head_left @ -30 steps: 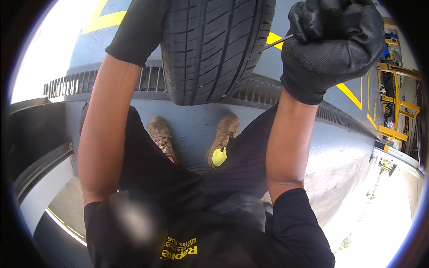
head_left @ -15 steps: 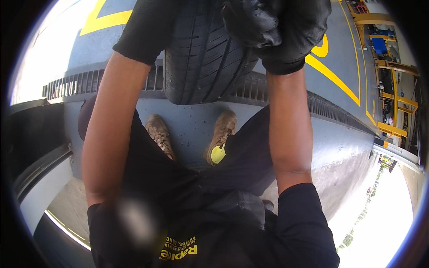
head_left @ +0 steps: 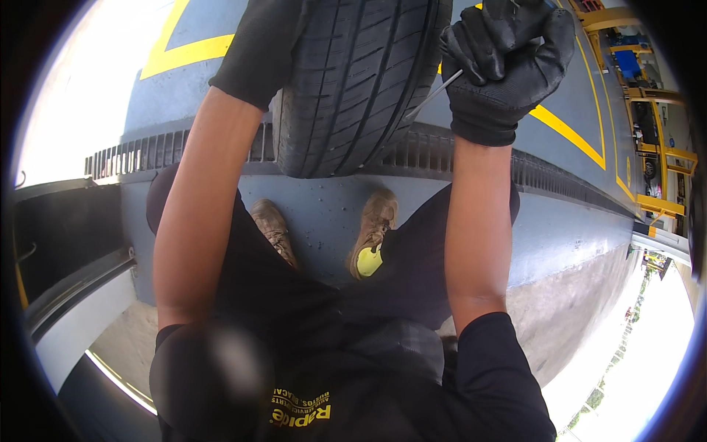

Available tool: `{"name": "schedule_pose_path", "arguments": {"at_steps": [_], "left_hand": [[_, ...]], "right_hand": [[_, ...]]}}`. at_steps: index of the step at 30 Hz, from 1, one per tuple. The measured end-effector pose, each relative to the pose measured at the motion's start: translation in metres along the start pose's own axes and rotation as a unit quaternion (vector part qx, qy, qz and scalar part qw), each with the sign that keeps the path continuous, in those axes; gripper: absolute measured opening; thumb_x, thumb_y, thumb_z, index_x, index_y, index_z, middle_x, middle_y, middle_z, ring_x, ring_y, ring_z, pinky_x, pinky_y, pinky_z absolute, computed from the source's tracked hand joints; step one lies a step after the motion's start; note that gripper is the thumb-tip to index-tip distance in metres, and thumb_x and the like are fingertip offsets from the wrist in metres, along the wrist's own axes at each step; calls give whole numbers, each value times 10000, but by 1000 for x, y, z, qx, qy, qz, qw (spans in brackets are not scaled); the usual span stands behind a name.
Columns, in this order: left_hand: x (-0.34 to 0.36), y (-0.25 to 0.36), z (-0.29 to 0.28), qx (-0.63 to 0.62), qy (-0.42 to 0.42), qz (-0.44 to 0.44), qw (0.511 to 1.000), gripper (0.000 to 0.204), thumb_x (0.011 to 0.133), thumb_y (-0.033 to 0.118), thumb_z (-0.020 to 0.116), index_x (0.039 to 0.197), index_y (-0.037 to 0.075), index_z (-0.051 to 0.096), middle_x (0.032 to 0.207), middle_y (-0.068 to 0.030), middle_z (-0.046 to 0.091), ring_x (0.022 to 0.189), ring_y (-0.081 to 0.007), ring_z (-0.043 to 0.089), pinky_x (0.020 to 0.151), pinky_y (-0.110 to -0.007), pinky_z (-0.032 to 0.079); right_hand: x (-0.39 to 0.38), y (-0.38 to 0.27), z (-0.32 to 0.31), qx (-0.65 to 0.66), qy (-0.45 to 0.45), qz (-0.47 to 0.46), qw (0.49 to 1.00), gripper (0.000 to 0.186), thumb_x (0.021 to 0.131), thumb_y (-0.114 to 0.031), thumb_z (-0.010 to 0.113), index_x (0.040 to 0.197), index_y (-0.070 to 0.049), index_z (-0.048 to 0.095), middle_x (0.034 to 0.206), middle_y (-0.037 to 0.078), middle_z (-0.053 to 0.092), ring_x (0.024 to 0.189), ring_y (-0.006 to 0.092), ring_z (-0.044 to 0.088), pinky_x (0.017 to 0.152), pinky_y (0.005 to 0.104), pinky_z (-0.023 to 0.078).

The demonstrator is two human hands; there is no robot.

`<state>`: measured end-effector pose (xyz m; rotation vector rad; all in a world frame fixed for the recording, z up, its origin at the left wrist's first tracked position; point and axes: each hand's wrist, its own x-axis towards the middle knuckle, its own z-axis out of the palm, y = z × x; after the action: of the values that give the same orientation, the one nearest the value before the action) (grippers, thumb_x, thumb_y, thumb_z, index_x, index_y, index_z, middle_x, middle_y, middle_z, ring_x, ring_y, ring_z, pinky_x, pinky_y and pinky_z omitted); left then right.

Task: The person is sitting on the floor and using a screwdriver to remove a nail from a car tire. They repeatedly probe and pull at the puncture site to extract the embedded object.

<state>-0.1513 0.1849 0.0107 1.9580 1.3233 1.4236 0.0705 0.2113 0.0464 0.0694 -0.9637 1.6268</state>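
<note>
Probably heavy, firm and grippy, the black grooved rubber tyre (head_left: 353, 88) stands between the forearms (head_left: 479, 228) in the head view, best held from both sides. The black-gloved left hand (head_left: 269, 48) runs out of frame, grip unclear; the black-gloved right hand (head_left: 509, 60) clenches a thin grey metal rod (head_left: 437, 93).

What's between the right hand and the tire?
In the head view, a thin metal rod runs from the right hand toward the tire, over blue-grey floor; tip contact is unclear.
</note>
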Motion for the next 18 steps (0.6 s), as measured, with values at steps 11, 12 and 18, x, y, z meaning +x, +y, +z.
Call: {"name": "schedule_pose_path", "arguments": {"at_steps": [11,12,18], "left_hand": [[29,-68,-17,172,83,212,959,439,1072,228,506,1450,5,510,1310,-178,653,1171,-285,647,1046,-385,514],[23,-72,-23,96,47,111,988,458,1052,201,552,1462,7,490,1304,-166,656,1167,-255,645,1015,-373,529],[-31,-117,-17,-235,9,-264,936,495,1042,216,575,1474,-7,482,1385,-147,613,1262,-212,559,1058,-345,462]], "right_hand": [[-16,0,-34,-366,237,84,896,258,1033,-324,579,995,-70,612,698,30,497,546,104,450,464,240,340],[-21,1,-41,-436,213,106,868,274,1032,-322,590,1102,-58,616,755,51,555,581,110,513,481,235,379],[-31,66,-74,-456,216,238,830,303,1012,-290,565,1075,1,621,960,104,699,795,173,691,657,292,542]]}}
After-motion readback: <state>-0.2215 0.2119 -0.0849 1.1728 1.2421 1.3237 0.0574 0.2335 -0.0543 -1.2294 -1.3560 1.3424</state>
